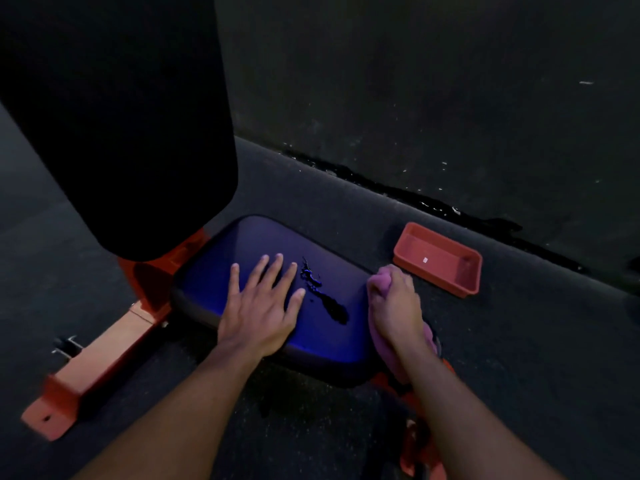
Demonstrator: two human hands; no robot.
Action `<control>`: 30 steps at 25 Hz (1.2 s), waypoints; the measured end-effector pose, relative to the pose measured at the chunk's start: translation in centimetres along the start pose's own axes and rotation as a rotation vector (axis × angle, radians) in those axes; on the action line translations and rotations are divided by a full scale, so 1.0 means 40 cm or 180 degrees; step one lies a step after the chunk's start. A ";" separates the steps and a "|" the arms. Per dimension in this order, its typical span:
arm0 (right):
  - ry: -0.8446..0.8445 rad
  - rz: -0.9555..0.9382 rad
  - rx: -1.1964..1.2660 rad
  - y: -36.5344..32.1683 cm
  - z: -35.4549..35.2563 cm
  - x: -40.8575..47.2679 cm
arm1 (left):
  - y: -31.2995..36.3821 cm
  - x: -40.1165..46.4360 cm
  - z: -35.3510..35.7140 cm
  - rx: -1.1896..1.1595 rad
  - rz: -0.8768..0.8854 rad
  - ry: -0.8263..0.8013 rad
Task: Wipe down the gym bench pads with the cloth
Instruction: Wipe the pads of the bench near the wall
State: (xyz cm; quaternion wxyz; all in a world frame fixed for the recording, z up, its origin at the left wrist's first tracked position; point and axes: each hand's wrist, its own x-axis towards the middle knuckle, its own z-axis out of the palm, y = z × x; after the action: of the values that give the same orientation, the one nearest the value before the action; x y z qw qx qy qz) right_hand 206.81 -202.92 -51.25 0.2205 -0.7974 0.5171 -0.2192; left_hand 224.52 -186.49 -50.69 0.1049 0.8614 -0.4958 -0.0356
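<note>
1. The right hand (393,303) clenches the cloth (388,273) at the seat pad's (242,244) right edge.
2. The wet patch (325,299) lies just left of it, running diagonally.
3. The left hand (263,299) presses flat, fingers spread.

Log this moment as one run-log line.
left hand: flat on seat pad | right hand: grips pink cloth at pad edge | liquid: unwiped
</note>
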 end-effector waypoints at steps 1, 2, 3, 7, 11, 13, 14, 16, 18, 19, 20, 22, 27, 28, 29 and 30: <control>-0.0068 -0.0053 0.0054 0.003 -0.005 0.033 | -0.002 0.000 -0.001 -0.0018 0.0003 0.0008; -0.0076 -0.0063 0.0044 0.001 -0.010 0.042 | -0.003 0.002 -0.001 -0.0025 0.0020 0.0032; 0.0024 -0.0073 -0.0059 0.003 -0.014 0.027 | -0.003 0.004 -0.002 -0.0026 0.0031 0.0052; 0.0295 -0.0435 -0.0518 -0.024 -0.016 -0.247 | -0.004 -0.001 0.004 0.0031 0.0041 0.0037; 0.0386 -0.0847 -0.0603 -0.042 -0.021 -0.355 | -0.007 0.000 0.005 0.0003 0.0011 0.0006; 0.0353 -0.0679 -0.0676 -0.019 -0.025 -0.222 | -0.007 0.004 0.007 -0.0001 0.0004 0.0036; 0.0229 -0.0585 -0.0670 -0.010 -0.025 -0.134 | -0.008 0.005 0.008 -0.0012 0.0004 0.0051; -0.0099 -0.0335 -0.0648 -0.011 -0.035 0.006 | -0.007 0.006 0.007 -0.0063 0.0014 0.0072; -0.0177 -0.0304 -0.0641 -0.031 -0.035 0.041 | -0.008 0.005 0.005 -0.0027 0.0013 0.0067; -0.0121 -0.0294 -0.0742 -0.040 -0.029 0.017 | -0.008 0.004 0.004 -0.0018 0.0010 0.0079; 0.0008 -0.0374 -0.0977 -0.050 -0.029 -0.037 | -0.007 0.004 0.005 -0.0031 0.0003 0.0099; 0.0229 -0.0770 -0.1270 -0.069 -0.030 -0.194 | -0.007 0.006 0.003 -0.0059 -0.0024 0.0128; -0.0218 -0.1504 -0.0751 -0.041 -0.085 -0.321 | -0.002 0.000 -0.005 -0.0068 -0.0014 -0.0035; -0.0319 -0.1534 -0.0589 -0.039 -0.111 -0.313 | -0.003 0.010 -0.016 -0.0125 0.0042 -0.0077; -0.0352 -0.1624 -0.0516 -0.041 -0.130 -0.304 | -0.016 0.023 -0.036 -0.0240 0.0081 -0.0102; -0.0377 -0.1756 -0.0606 -0.043 -0.139 -0.290 | -0.042 0.035 -0.055 -0.0328 0.0097 -0.0135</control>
State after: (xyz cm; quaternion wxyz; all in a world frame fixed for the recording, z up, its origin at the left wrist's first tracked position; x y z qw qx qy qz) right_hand 200.58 -192.31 -47.19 0.1067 -0.9364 0.2853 -0.1745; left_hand 226.99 -186.56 -48.85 0.1391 0.8463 -0.5084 -0.0777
